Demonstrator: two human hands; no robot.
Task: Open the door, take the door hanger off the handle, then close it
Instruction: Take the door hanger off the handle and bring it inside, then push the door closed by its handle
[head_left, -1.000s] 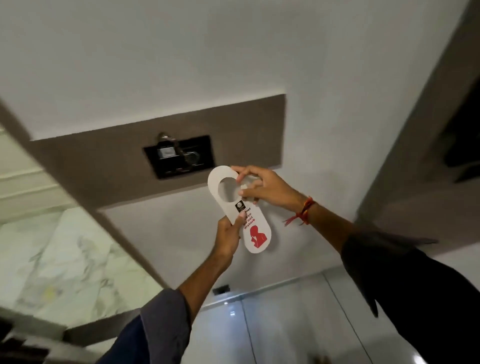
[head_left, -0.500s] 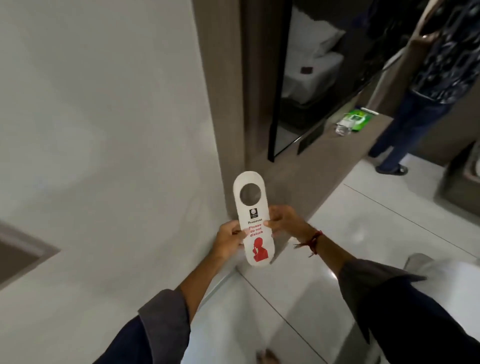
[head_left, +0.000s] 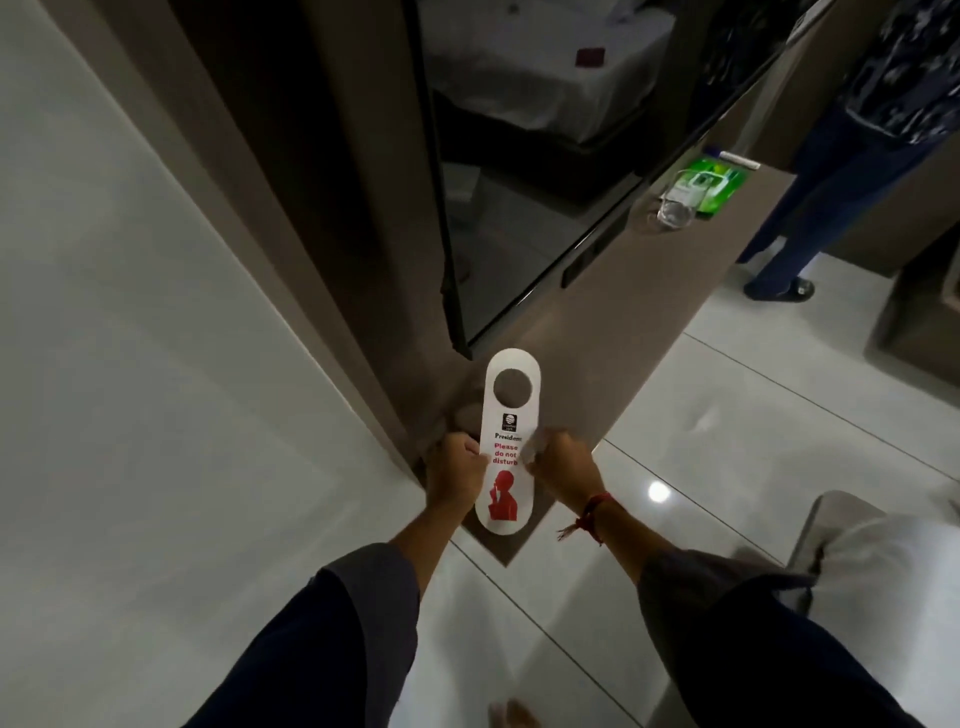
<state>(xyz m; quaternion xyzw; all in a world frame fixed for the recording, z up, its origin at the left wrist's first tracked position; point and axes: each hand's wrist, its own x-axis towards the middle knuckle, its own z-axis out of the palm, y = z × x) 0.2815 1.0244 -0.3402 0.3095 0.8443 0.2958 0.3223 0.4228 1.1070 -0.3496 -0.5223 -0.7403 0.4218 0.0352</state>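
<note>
The white door hanger (head_left: 508, 441), with a round hole at its top and red "Please do not disturb" print, stands upright in front of me. My left hand (head_left: 457, 475) grips its left edge and my right hand (head_left: 558, 465) grips its right edge, at mid-height. A pale wall or door face (head_left: 130, 364) fills the left of the view. The door handle is out of view.
A brown counter (head_left: 649, 322) runs away to the upper right with a glass (head_left: 675, 212) and a green packet (head_left: 714, 182) on it. A dark mirror panel (head_left: 519, 208) stands behind it. Another person's legs (head_left: 810, 208) are at far right. Glossy tiled floor (head_left: 727, 441) lies below.
The view has swung from the door handle to the right and down, toward the counter. The hanger went from tilted at the handle to upright, held in both hands lower in front of me.
</note>
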